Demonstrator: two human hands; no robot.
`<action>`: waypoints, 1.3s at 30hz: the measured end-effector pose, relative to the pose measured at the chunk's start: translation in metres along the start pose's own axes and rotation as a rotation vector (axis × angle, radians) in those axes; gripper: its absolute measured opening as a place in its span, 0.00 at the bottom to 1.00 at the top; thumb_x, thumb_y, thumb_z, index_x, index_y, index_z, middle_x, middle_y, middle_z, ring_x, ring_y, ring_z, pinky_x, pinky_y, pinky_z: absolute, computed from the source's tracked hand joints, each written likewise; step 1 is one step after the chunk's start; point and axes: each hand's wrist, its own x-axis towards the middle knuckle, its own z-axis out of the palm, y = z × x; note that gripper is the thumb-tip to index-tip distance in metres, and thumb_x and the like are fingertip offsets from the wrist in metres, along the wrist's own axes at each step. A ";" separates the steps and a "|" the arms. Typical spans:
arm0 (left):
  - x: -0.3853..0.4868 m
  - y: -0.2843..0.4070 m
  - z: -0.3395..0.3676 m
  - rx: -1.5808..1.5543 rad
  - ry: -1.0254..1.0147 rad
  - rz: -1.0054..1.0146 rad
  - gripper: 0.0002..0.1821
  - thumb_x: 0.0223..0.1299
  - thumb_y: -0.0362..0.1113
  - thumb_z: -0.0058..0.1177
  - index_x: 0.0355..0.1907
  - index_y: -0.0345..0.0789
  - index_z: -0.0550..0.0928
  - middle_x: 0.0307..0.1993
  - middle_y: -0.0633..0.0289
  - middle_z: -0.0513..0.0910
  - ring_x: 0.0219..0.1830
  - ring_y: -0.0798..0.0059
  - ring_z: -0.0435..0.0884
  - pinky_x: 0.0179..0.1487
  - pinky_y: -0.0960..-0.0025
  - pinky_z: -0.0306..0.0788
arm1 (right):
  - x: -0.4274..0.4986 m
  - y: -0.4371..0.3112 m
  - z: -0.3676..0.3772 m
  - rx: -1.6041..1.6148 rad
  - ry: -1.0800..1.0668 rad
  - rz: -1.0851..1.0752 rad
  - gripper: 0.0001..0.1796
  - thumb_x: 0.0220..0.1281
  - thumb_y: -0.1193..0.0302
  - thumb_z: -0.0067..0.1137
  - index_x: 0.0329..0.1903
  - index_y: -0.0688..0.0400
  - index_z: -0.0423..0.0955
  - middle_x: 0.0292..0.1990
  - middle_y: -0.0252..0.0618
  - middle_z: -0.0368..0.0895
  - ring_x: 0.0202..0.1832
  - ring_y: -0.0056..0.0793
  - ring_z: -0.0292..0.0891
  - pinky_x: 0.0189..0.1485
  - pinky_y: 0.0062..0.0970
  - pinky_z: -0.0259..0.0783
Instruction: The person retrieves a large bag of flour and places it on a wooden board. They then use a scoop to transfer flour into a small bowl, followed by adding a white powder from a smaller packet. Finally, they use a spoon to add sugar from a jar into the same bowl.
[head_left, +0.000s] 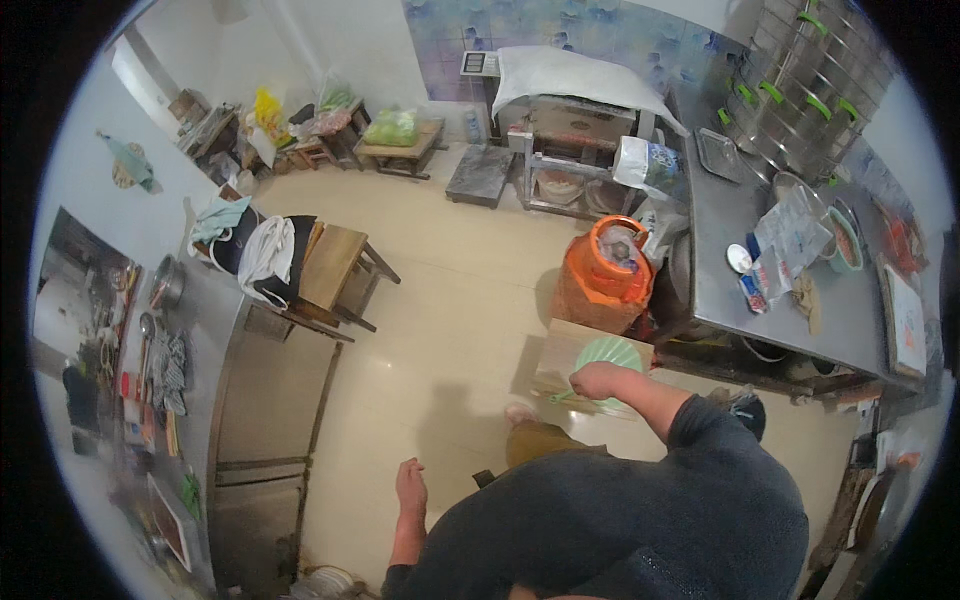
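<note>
My right hand (594, 380) is closed at the edge of a pale green, ribbed, fan-shaped plastic object (609, 354), with a narrow green part, like a handle, showing past the fingers. Beneath both lies a light wooden board or low stool top (564, 346), near my foot. Down at my left side hangs my left hand (411, 484), its fingers loosely bent and nothing seen in it. Just beyond the board stands an orange gas cylinder (600, 300).
To the right runs a steel table (720, 300) with plastic bags, a green basin (846, 240) and stacked steamers (787, 112). A wooden stool (334, 262) stands at the left beside a steel counter (206, 330). A platform scale (480, 176) sits on the floor ahead.
</note>
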 end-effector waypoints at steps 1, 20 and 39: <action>0.016 0.009 0.000 -0.044 -0.032 0.019 0.12 0.62 0.33 0.37 0.29 0.32 0.75 0.42 0.55 0.78 0.46 0.67 0.75 0.53 0.69 0.66 | 0.018 -0.002 -0.006 0.008 0.008 -0.021 0.12 0.56 0.63 0.47 0.37 0.56 0.74 0.34 0.47 0.79 0.39 0.49 0.75 0.40 0.43 0.69; 0.391 -0.003 -0.113 0.391 -0.539 0.001 0.21 0.60 0.49 0.44 0.35 0.31 0.80 0.30 0.56 0.79 0.34 0.69 0.77 0.38 0.63 0.70 | 0.263 0.002 -0.286 0.523 0.474 -0.081 0.18 0.60 0.62 0.50 0.49 0.58 0.71 0.37 0.47 0.80 0.40 0.44 0.76 0.44 0.36 0.70; 0.803 0.427 0.215 0.116 -0.830 -0.011 0.19 0.59 0.46 0.48 0.49 0.38 0.73 0.44 0.62 0.74 0.46 0.71 0.74 0.43 0.66 0.69 | 0.267 0.226 -0.406 1.823 1.027 0.292 0.24 0.61 0.57 0.53 0.56 0.55 0.65 0.43 0.35 0.74 0.43 0.26 0.72 0.43 0.28 0.70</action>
